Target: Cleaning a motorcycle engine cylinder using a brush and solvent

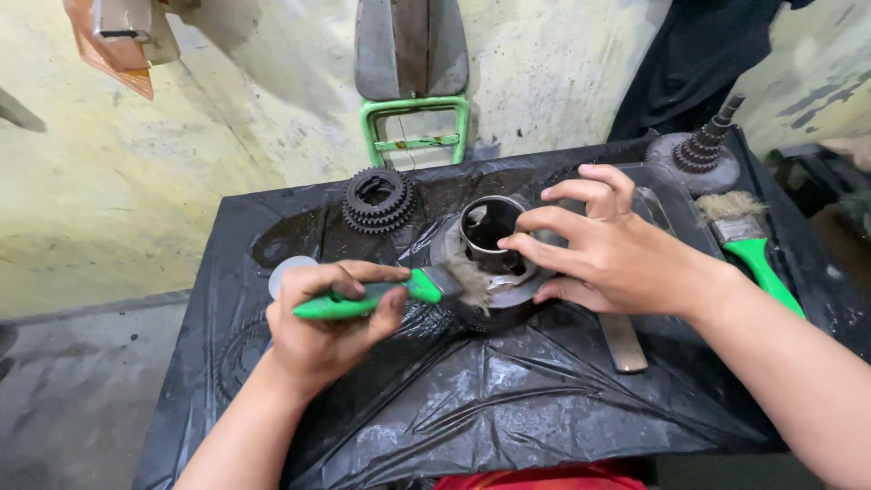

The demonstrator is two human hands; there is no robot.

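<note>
A: Where is the metal cylinder part [494,249], and what do the hands do?

B: It stands near the middle of the bench [472,408], which is covered with black plastic sheet. The right hand [608,249] is clamped on the part; its fingers rest on the round rim. The left hand [331,318] is closed around a green-handled brush [390,295], and the bristles touch the left side of the part.

A: How much free room is around the part?

B: In front of it, toward the person, the sheet is open up to the bench edge. Behind it there is little room before the wall.

A: How many things do you count?

B: Two brushes: the second brush [748,240] lies right of the part. One gear cluster [378,200] lies behind-left of it, one stepped gear shaft [699,150] stands behind-right, and one flat metal file [624,343] lies just right of it, in front.
</note>
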